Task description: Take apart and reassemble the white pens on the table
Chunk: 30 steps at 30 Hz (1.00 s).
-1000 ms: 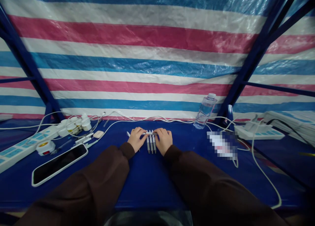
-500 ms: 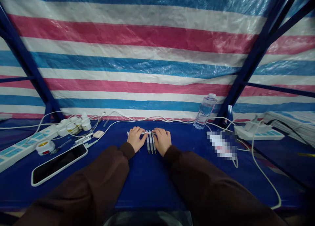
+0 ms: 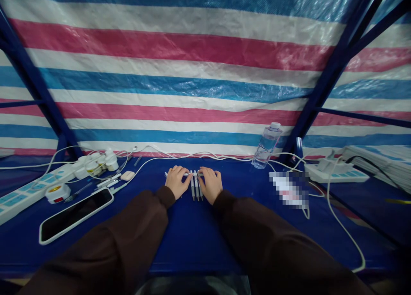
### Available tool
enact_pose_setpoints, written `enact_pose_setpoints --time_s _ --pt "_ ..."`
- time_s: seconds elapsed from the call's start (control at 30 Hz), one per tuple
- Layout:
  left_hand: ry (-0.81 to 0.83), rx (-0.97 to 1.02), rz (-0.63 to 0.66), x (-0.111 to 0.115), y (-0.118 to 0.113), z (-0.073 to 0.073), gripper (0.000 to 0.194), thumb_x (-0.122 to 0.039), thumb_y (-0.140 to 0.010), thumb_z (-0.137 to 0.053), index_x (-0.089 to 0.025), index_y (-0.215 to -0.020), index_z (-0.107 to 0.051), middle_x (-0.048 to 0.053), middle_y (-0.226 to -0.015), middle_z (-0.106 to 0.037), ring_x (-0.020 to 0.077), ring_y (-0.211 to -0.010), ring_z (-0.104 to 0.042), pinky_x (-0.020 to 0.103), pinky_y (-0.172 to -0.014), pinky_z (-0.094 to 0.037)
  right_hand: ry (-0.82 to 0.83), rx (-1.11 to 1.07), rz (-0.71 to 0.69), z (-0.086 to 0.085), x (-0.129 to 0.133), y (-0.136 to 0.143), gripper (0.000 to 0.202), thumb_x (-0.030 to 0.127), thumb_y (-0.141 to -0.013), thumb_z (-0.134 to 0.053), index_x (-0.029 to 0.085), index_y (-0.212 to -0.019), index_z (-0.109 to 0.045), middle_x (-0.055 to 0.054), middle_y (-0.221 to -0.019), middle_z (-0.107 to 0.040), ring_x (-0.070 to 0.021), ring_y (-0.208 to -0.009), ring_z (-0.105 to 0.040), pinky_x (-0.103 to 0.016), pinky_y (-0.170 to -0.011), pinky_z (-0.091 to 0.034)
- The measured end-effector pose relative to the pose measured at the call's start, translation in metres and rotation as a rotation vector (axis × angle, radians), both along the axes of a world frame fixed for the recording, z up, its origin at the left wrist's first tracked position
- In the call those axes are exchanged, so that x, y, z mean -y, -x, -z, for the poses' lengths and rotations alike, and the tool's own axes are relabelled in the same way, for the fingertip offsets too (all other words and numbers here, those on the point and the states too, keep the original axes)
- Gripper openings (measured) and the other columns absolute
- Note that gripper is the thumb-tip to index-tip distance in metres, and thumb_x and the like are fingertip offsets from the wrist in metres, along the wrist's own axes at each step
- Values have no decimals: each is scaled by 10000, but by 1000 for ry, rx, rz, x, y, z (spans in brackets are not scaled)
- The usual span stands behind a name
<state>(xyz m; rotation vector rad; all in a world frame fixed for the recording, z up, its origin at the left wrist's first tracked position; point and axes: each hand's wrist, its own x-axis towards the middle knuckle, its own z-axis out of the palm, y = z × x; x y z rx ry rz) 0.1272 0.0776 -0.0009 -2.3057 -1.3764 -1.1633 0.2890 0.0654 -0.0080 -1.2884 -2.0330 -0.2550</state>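
Note:
Pens (image 3: 197, 191) with white and grey barrels lie side by side on the blue table, tips toward me. Across their far ends runs another pen, sideways; its white end (image 3: 166, 174) sticks out left of my left hand. My left hand (image 3: 176, 181) has its thumb and fingers closed on the left part of this crosswise pen. On the right, my right hand (image 3: 211, 183) pinches at the other end of it, right beside the upright row, with its fingers partly covering the pens.
A phone (image 3: 77, 216), power strip (image 3: 35, 190), earbud case (image 3: 127, 176) and loose pens (image 3: 109, 180) lie left. To the right are a bottle (image 3: 267, 146), a blurred packet (image 3: 289, 190), another power strip (image 3: 337, 174) and stacked paper (image 3: 379, 162). White cables run along the back.

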Motion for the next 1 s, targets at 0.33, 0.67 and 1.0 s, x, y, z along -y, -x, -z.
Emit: enact_pose_setpoints --time_s 0.33,0.67,1.0 --pt "-1 -8 2 0 -1 0 226 -350 -840 -452 -190 -754 -588 36 -756 -605 185 -777 -496 327 -699 -332 45 14 -51 2 -2 0 196 165 -875 -378 188 -994 -532 -64 -987 -634 -171 -928 -538 -335 -826 -256" --pt "-10 -8 -3 0 -1 0 221 -348 -838 -457 -195 -742 -586 35 -750 -607 184 -770 -497 331 -696 -326 26 62 -40 2 0 2 238 178 -897 -344 194 -1032 -539 -62 -999 -636 -172 -895 -547 -331 -780 -258" --pt "-7 -24 8 3 -1 -2 236 -343 -846 -440 -194 -737 -587 33 -732 -601 182 -764 -487 334 -688 -319 77 23 -30 0 0 1 146 170 -854 -412 173 -956 -516 -40 -897 -635 -153 -797 -554 -293 -745 -273"
